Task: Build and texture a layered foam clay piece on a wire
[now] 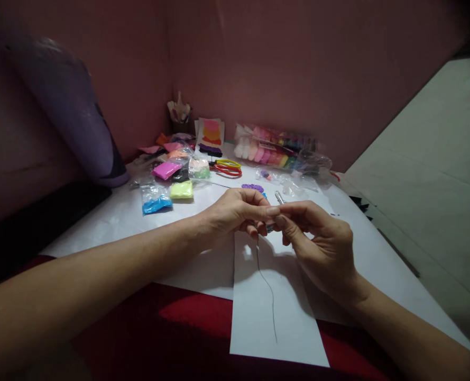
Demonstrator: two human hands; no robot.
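Note:
My left hand [235, 211] and my right hand [318, 241] meet above a white paper sheet [274, 312], fingertips pinched together. A thin dark wire [267, 286] hangs down from the pinch and trails over the paper. A small silvery metal piece [279, 198] pokes up just above my right fingers; I cannot make out what it is. Both hands are closed. A small purple flat shape [252, 187] lies just beyond my left hand.
Small bags of coloured clay, pink [165, 170], yellow-green [181, 190] and blue [156, 203], lie at the left. Scissors with red and yellow handles [227, 167] and a clear pack of clay sticks [276, 151] sit further back. A purple cushion [66, 106] leans on the wall.

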